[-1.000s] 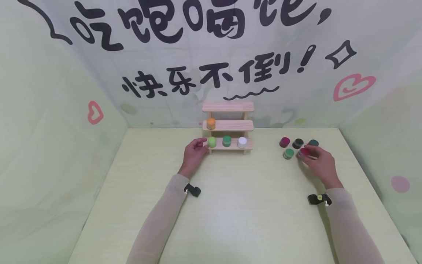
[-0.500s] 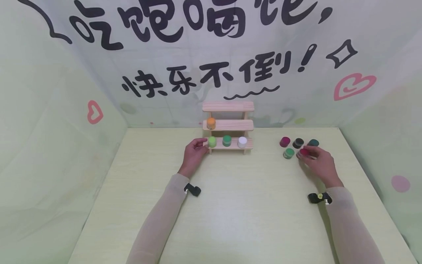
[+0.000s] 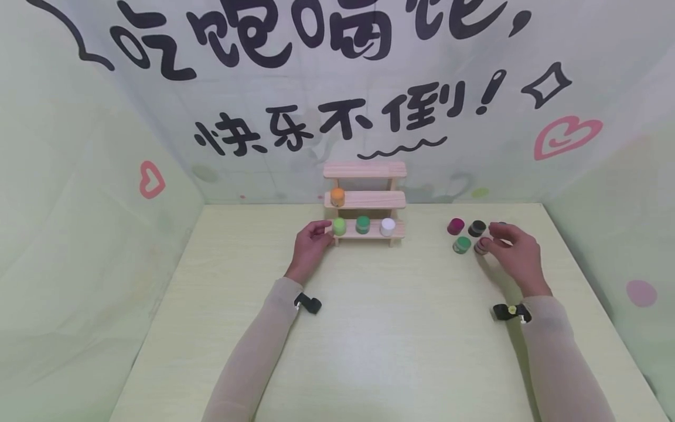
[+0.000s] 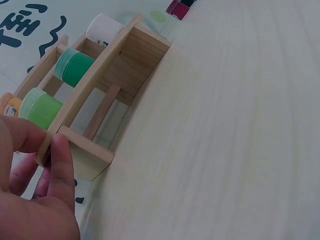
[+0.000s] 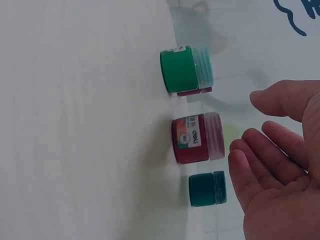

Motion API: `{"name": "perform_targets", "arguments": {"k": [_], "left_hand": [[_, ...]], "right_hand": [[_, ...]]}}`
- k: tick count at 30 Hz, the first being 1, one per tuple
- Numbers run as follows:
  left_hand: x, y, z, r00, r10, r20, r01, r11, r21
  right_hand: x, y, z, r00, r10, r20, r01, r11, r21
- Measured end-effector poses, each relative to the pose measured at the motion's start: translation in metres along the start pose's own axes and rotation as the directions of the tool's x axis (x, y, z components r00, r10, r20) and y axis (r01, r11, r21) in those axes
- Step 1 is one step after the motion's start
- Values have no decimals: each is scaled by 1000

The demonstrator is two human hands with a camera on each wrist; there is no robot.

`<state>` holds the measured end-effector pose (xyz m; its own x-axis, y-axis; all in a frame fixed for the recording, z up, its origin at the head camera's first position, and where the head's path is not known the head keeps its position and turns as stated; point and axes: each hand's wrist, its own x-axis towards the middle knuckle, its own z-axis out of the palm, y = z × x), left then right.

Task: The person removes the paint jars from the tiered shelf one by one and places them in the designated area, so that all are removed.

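My left hand (image 3: 311, 246) pinches the left end of the bottom step of a small three-step wooden display rack (image 4: 90, 90), thumb and fingers on the board. Close to those fingers stands a light green paint jar (image 4: 42, 107). At the right, my right hand (image 3: 514, 258) hovers over a loose group of paint jars, its fingers apart and nothing between them. A red paint jar (image 5: 197, 137) stands upright on the table just below the fingertips; in the head view the thumb partly covers it. Beside it is a dark teal jar (image 5: 207, 189), mostly hidden by the hand in the head view.
The bottom step also bears a green jar (image 3: 362, 224) and a white jar (image 3: 387, 227); an orange jar (image 3: 337, 197) sits on the middle step. Near the right hand stand a lighter green jar (image 3: 461, 245), a crimson jar (image 3: 456, 226) and a black jar (image 3: 477, 228). A printed cloth hangs behind.
My right hand has loosened its fingers from the red jar and shifted slightly up and to the right. The jar stays on the table. The left hand and rack have not moved.
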<state>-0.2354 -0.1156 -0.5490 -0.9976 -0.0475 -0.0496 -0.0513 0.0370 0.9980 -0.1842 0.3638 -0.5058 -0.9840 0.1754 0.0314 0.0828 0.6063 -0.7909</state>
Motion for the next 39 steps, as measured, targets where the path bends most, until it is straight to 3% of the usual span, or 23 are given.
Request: {"name": "perform_targets", "arguments": {"k": [6,12,21,30,39], "left_hand": [[-1,1,0,1000,9,-1,-9,1000,-3],[-1,3,1,1000,10,-8,-10,1000,-12],[-3,5,1,1000,-19,-6,19,1000,-4],[-3,5,1,1000,-19,-7,19,1000,7],[-4,6,1,1000,-22,-4,22,1000,1]], "right_hand": [[-1,-16,4,1000,-5,-1,5,1000,26],[3,-32,13,998,-58,-18,59,994,88],[6,-55,28,995,-97,3,96,988,124],[9,-78,50,984,-181,9,175,963,207],[14,-104,77,978,-207,5,197,940,280]]}}
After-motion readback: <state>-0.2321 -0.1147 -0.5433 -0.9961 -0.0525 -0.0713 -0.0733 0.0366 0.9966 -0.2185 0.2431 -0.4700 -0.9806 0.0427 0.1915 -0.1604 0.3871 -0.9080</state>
